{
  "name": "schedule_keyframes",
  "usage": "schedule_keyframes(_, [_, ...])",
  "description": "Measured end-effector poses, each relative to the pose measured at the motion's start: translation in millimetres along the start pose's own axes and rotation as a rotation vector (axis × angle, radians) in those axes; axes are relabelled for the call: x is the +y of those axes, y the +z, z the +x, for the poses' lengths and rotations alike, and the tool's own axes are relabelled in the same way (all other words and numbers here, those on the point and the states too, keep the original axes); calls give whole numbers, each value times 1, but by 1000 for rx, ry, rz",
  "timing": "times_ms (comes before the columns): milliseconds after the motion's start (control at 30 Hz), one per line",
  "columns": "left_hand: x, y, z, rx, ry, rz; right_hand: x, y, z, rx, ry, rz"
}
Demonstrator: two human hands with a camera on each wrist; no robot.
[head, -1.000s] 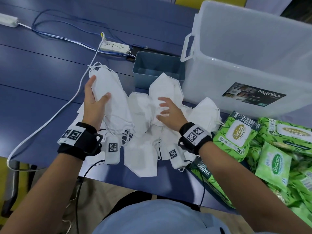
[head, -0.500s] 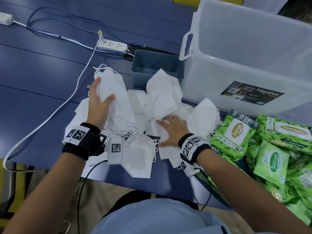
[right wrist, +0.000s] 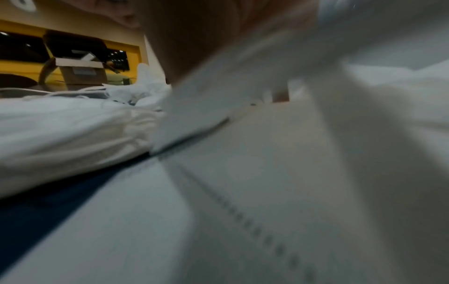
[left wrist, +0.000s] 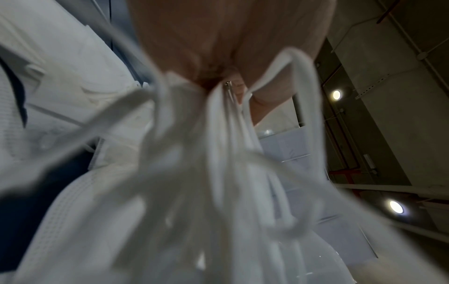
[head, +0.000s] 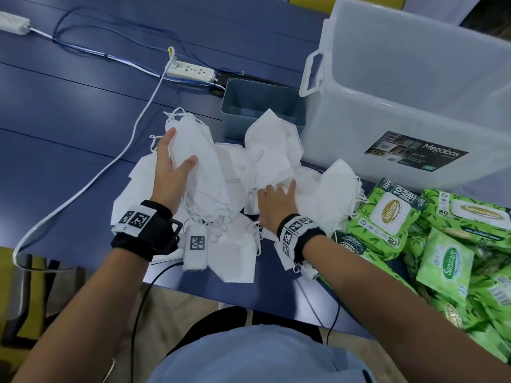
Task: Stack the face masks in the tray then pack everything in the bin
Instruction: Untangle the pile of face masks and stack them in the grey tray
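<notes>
My left hand holds a stack of white face masks above the table, thumb across its front; the ear loops dangle toward the wrist camera. Loose white masks lie in a heap on the blue table. My right hand rests flat on that heap with fingers spread. The grey-blue tray stands behind the heap, one mask leaning on its front wall. The clear plastic bin stands at the right. In the right wrist view only blurred masks show.
Green wet-wipe packs are piled on the table's right, in front of the bin. A white power strip with white and blue cables lies behind the tray. The table's front edge runs just below my wrists.
My right hand slid from the upper middle of the heap back toward me and now lies flat lower down. The left hand keeps the mask stack, shifted slightly.
</notes>
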State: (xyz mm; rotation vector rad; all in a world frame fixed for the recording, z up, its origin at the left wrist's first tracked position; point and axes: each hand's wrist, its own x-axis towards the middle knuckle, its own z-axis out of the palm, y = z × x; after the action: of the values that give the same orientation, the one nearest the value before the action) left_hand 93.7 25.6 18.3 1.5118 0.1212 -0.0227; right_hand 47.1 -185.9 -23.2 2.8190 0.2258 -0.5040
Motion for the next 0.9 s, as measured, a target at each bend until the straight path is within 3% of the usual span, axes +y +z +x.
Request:
schedule_keyframes(167, [1, -5, -4, 9, -3, 5, 9, 2, 12, 69, -16, 53])
schedule_keyframes(333, [4, -14, -5, 26, -6, -23, 45, -11, 6, 162, 123, 756])
schedule_keyframes(500, [7, -17, -4, 26, -14, -44, 79, -34, -11, 373, 230, 1336])
schedule_keyframes(700, [10, -12, -3, 14, 2, -39, 109, -48, -33, 513, 284, 1721])
schedule_keyframes(900, [13, -6, -3, 10, 28, -7, 127, -51, -39, 525, 422, 2110])
